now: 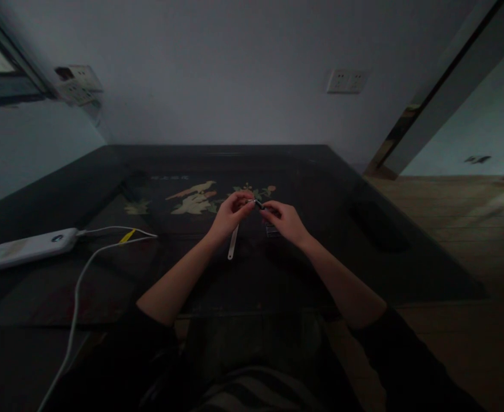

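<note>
Over the dark table, both hands meet around a small black piece with a shiny light end (258,203), too small to name. My left hand (236,208) closes its fingertips at the shiny end. From the other side, my right hand (285,220) pinches the dark end between thumb and fingers. Below my left hand lies a thin metal strip like a ruler (233,245), with a hole at its near end and its far end hidden by the hand. A small item with light edges (272,230) sits under my right hand, partly covered and of unclear kind.
On the left rests a white power bank (32,248) with a white cable (77,292) running off the near edge. A yellow tag (127,236) is on the cable. The dark tabletop (243,286) bears a bird-and-flower picture (194,198). A wall with sockets (346,81) stands behind.
</note>
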`<state>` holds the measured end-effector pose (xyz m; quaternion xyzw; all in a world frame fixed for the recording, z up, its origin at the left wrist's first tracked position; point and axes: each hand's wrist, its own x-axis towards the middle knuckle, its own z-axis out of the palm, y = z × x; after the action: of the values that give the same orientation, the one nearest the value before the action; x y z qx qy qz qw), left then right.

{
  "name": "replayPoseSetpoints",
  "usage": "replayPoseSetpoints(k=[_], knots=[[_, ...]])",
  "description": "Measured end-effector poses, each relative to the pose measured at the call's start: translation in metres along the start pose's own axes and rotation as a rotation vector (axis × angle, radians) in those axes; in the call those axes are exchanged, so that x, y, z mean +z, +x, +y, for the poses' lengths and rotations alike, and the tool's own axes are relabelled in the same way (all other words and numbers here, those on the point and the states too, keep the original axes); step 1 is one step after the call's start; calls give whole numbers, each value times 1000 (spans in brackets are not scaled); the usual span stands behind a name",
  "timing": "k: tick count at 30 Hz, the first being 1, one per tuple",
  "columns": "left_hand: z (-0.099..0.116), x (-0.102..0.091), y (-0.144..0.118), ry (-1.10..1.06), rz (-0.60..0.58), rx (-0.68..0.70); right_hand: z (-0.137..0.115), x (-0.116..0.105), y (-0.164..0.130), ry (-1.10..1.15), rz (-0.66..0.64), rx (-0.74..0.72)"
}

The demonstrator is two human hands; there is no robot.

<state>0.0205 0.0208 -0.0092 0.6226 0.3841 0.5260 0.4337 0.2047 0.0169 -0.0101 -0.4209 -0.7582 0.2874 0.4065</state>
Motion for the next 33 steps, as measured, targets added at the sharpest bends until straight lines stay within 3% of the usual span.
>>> replayPoseSetpoints(k=[5,10,17,33], knots=[[0,1,-1,110,21,52,-2,0,1,81,17,-2],[3,-1,-3,212,96,129,-7,1,0,283,-103,92],[5,-1,-4,250,110,109,-11,1,-2,509,-185,226],[-1,5,-5,233,26,125,-5,2,0,419,-154,189]])
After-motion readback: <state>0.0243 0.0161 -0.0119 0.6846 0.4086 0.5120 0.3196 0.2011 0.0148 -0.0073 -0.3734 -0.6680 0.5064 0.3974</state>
